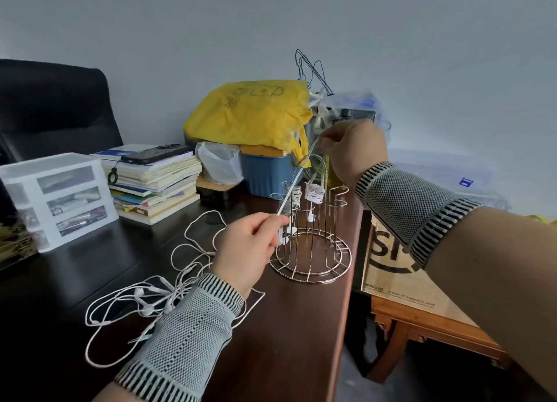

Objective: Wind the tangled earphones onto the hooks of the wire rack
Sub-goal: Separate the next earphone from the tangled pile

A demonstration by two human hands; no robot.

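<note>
Both grips tight: left hand (250, 248) & right hand (352, 148) pinch one earphone cable (297, 177) taut above wire rack (312, 245); 2 wound bundles on hooks.

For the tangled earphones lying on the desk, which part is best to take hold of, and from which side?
Probably a free outer loop of the tangled earphones, at the near-left edge around, approached from above with fingers pinching the cord. There it lies single and flat on the desk, clear of the knot of earbuds and of the left hand.
</note>
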